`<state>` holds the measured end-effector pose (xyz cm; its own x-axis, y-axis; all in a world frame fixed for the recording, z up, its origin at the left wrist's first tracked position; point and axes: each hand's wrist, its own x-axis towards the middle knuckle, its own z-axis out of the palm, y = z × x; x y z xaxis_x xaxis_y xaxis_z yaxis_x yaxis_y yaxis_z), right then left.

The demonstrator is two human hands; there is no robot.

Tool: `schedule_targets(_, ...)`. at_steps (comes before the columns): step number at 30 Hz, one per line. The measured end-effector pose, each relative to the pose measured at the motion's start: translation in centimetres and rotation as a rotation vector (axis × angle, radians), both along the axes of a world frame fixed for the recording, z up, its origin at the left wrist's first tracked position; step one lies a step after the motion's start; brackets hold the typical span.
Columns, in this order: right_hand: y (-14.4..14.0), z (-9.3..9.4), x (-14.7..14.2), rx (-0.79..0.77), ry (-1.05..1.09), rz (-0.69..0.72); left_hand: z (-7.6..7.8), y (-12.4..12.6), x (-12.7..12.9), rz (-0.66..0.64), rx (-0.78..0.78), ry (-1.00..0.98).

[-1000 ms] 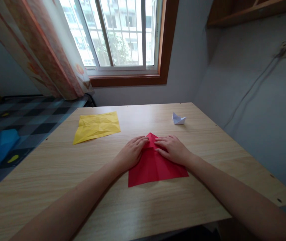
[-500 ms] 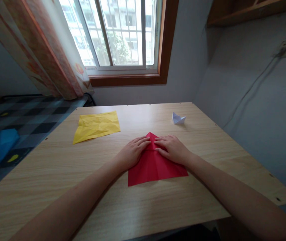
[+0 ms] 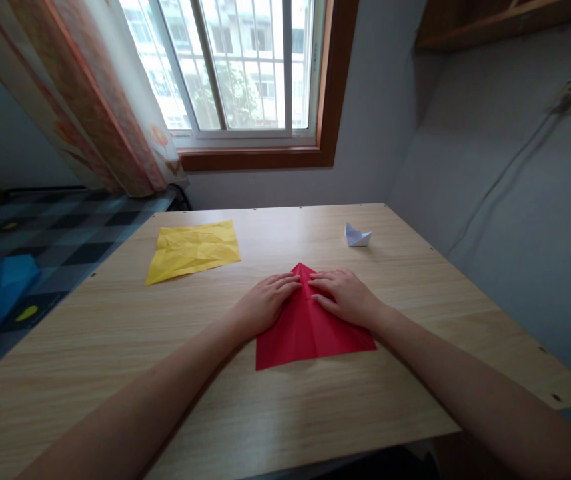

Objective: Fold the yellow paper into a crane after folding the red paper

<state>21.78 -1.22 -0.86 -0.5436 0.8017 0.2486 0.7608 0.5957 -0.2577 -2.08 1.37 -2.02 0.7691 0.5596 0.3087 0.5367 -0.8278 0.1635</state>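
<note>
A sheet of red paper [image 3: 310, 333] lies on the table in front of me, its far end folded to a point and crease lines running down its middle. Flat on its left side rests my left hand [image 3: 269, 300], fingers stretched toward the centre crease. From the other side my right hand [image 3: 343, 297] presses on the paper, its fingers also extended and the thumb a little apart. The fingertips of both hands come close to each other near the tip without meeting. Both palms cover the paper's side edges.
A creased yellow sheet [image 3: 194, 248] lies at the far left of the wooden table [image 3: 205, 413]. A small white paper boat [image 3: 356, 236] stands at the far right. Beyond the table's left edge, a blue folded item [image 3: 3, 287] sits on a checked bedspread [image 3: 85, 223].
Hardly anything differs. Both hands stay flat on the red paper in the same place, and the view has shifted very slightly.
</note>
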Motion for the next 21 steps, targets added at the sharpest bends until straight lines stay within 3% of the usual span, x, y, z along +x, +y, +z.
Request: schedule_targets(21, 0.13, -0.51, 0.15, 0.011, 0.019, 0.010, 0.12, 0.00, -0.04, -0.010, 0.015, 0.032)
